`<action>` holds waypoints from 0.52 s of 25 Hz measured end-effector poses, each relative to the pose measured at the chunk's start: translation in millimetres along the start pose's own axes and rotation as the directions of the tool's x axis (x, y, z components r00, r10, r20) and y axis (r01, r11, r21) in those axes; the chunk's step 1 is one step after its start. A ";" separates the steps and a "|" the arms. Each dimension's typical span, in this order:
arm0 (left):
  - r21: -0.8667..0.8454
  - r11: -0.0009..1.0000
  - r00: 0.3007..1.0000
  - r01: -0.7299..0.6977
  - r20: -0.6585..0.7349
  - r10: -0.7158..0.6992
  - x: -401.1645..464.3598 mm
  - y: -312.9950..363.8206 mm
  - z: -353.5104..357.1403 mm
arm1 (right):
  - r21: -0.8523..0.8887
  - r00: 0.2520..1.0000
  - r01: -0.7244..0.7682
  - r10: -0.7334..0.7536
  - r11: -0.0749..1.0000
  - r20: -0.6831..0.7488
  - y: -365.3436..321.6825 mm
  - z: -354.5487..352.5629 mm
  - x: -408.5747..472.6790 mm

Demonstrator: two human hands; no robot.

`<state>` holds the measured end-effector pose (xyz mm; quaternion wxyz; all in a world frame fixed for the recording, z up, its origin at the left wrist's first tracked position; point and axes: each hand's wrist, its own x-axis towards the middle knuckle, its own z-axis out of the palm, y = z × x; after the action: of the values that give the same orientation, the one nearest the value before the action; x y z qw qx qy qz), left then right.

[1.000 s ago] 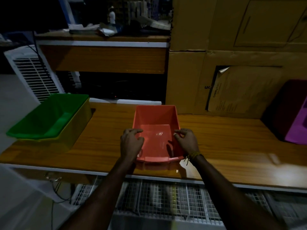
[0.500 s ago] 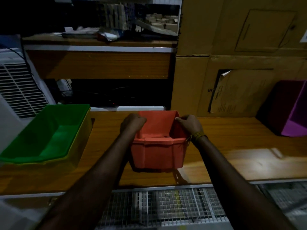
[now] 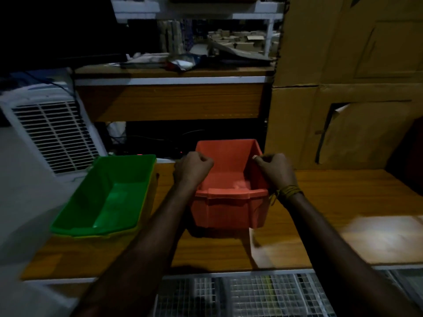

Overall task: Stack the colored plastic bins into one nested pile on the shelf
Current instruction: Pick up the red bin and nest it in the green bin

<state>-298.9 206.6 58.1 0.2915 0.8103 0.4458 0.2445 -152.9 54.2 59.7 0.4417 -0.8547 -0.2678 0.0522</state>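
An orange plastic bin (image 3: 229, 209) hangs above the wooden shelf (image 3: 320, 202), held level at the centre. My left hand (image 3: 191, 168) grips its left rim and my right hand (image 3: 273, 168) grips its right rim, fingers curled over the edges. To the left, a green bin (image 3: 109, 195) sits nested inside a yellow bin (image 3: 146, 209), of which only the rim and right side show.
A tall cardboard box (image 3: 343, 99) stands behind the shelf at the right. A white grilled appliance (image 3: 52, 133) stands at the left. A second wooden shelf (image 3: 174, 101) with clutter is behind. Wire mesh (image 3: 251, 294) lies below the shelf's front edge.
Both hands took hold of the orange bin's side rims and lifted it off the shelf. The view shifted right to left; the purple bin at the right has left the frame.
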 end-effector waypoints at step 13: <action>0.085 0.995 0.872 -0.058 -0.480 0.092 6.4 -85.8 -200.6 | 0.227 0.920 0.392 -0.380 0.892 -0.094 -170.9 131.4 -49.5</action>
<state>-477.2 300.3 142.3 0.1336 0.7496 0.4806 0.4351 -308.1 204.5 106.8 0.5501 -0.7253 -0.4132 -0.0245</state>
